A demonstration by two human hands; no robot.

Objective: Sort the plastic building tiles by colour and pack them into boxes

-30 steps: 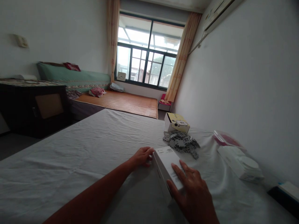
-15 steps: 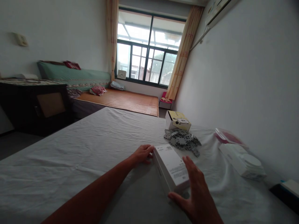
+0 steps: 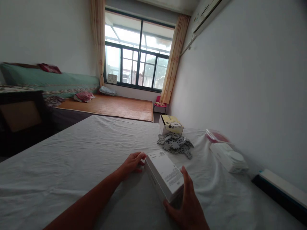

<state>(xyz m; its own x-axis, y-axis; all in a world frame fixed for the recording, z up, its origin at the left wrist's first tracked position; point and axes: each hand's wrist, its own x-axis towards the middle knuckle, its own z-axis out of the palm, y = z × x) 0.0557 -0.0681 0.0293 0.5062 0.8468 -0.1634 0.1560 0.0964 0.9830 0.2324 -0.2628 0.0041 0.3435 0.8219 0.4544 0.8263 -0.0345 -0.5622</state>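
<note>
White box (image 3: 165, 172) was located between both hands over the white sheet (image 3: 72, 166), just short of 6 o'clock from view centre. Clock positions below were taken from the box, 12 being toward the window (image 3: 136, 52). Printed face was turned up, long axis was angled about 11 to 5, and a seam was seen along the left side. Full contact of its underside with the sheet couldn't be confirmed. Far-left corner was met at 10 o'clock by the left hand (image 3: 133, 162), fingers bent, tips at the corner; whether it was pinched couldn't be told. Near end was straddled at 5 o'clock by the right hand (image 3: 187, 203), thumb and fingers spread wide, thumb at the near-left corner, forefinger along the right edge; firmness of hold couldn't be told. Grey pieces (image 3: 174, 143) were heaped loosely near 1 o'clock, with the yellow box (image 3: 172, 124) just behind at 12. Pink container (image 3: 218, 137) was seen at 2, tissue pack (image 3: 227, 157) between 2 and 3, dark case (image 3: 279, 196) just past 3, its top partly covered by something white. Bed mat (image 3: 115, 106) was seen well apart at 11.
</note>
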